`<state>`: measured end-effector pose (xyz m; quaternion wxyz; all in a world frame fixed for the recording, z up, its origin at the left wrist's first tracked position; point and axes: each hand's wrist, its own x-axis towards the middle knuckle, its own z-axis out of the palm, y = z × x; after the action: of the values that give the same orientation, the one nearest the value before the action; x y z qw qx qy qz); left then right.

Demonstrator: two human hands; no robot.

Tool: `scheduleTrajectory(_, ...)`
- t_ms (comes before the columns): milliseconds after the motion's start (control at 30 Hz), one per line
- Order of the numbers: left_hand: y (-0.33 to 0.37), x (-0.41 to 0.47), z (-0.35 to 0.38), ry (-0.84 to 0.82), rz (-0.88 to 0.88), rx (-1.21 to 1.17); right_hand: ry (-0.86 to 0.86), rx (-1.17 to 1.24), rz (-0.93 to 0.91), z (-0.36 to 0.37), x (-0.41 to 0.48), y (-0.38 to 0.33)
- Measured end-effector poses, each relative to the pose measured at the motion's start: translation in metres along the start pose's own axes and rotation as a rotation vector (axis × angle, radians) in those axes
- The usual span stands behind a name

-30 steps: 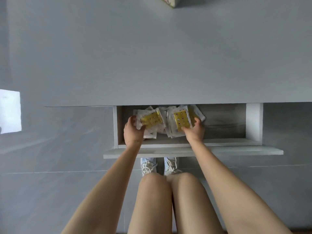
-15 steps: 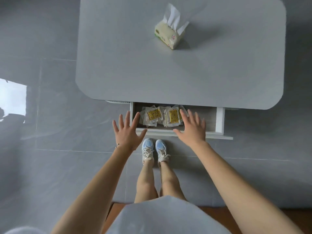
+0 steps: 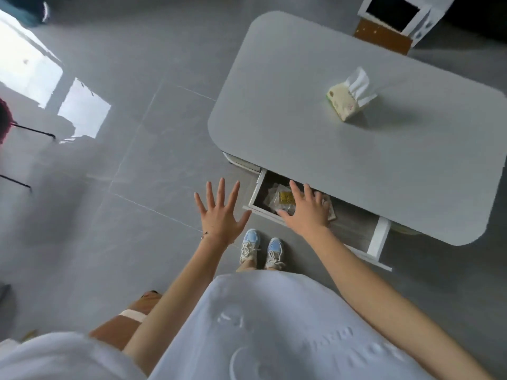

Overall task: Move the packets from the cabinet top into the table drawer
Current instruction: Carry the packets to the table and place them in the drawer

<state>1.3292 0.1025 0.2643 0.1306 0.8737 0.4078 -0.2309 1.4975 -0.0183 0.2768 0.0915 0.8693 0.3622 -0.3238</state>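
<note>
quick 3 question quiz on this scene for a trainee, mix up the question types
1. True or false: the drawer of the table is pushed shut.
2. Fill in: the left hand and the right hand each hold ___.
3. The packets lie: A on the table; B in the drawer; C in the left hand.
Key: 1 false, it stands open. 2 nothing, as the fingers of both are straight. 3 B.
</note>
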Motion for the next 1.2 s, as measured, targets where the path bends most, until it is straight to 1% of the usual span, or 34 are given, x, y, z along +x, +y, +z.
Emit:
scheduleTrajectory(133,-0.07,-0.021,-0.005,0.07,-0.217,-0.147,0.03,-0.118,-0.172,-0.023,0.01,-0.073)
scheduleTrajectory(267,-0.134,-0.032,-0.005,0.103,-0.392,-0.292,0.024,-0.184,-0.279,-0.033,0.018,-0.153)
scheduleTrajectory(367,-0.188,-0.036,-0.009,0.122,-0.445,-0.32,0.031,-0.22,-0.318,-0.033,0.024,-0.219)
scheduleTrajectory(567,-0.326,-0.059,-0.004,0.132,-0.555,-0.365,0.031,-0.228,-0.404,-0.013,0.022,-0.372)
scheduleTrajectory(667,-0.385,-0.071,0.001,0.118,-0.601,-0.382,0.024,-0.255,-0.468,-0.001,0.013,-0.444)
scheduleTrajectory(733,-0.424,-0.081,0.004,0.125,-0.662,-0.423,0.029,-0.297,-0.537,0.008,0.005,-0.495)
scheduleTrajectory(800,-0.453,-0.092,0.005,0.154,-0.725,-0.479,0.031,-0.334,-0.603,0.012,-0.004,-0.535)
scheduleTrajectory(1033,-0.544,-0.146,0.034,0.204,-1.024,-0.666,-0.015,-0.54,-0.855,0.041,-0.027,-0.675)
scheduleTrajectory(1200,-0.597,-0.177,0.052,0.229,-1.216,-0.731,-0.055,-0.674,-1.006,0.07,-0.04,-0.765)
